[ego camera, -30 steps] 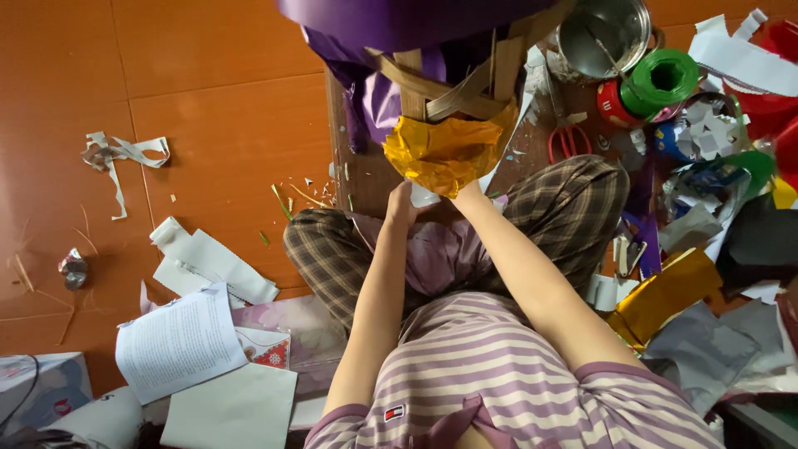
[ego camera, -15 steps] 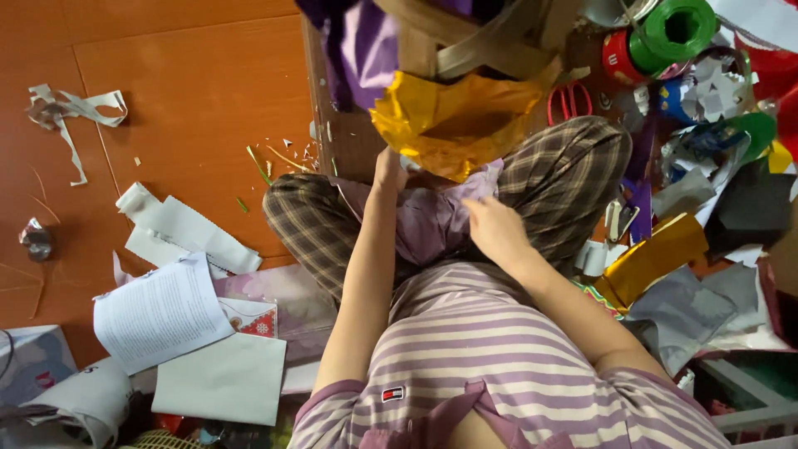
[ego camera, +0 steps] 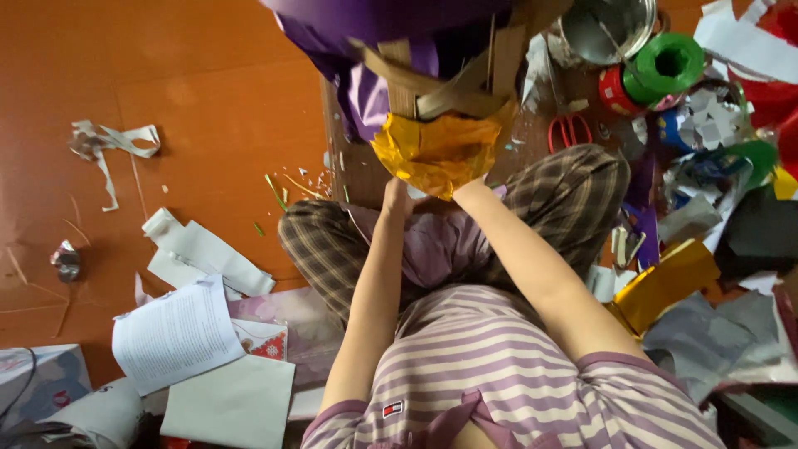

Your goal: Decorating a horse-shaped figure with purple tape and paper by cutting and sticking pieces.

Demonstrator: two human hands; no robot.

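Both hands had risen from the lap to the crumpled gold foil (ego camera: 434, 154), which hung under the purple paper-covered frame (ego camera: 391, 25) of cardboard strips (ego camera: 465, 83), straight ahead of the person's crossed legs. Left hand (ego camera: 397, 195) touched the foil's lower left edge, right hand (ego camera: 470, 189) its lower right, about equally near; fingers were hidden, so their grip couldn't be told. Red-handled scissors (ego camera: 569, 131) lay to the right.

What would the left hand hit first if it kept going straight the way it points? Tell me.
The left hand already touches the crumpled gold foil; beyond it, probably the cardboard strips, though depth is unclear.
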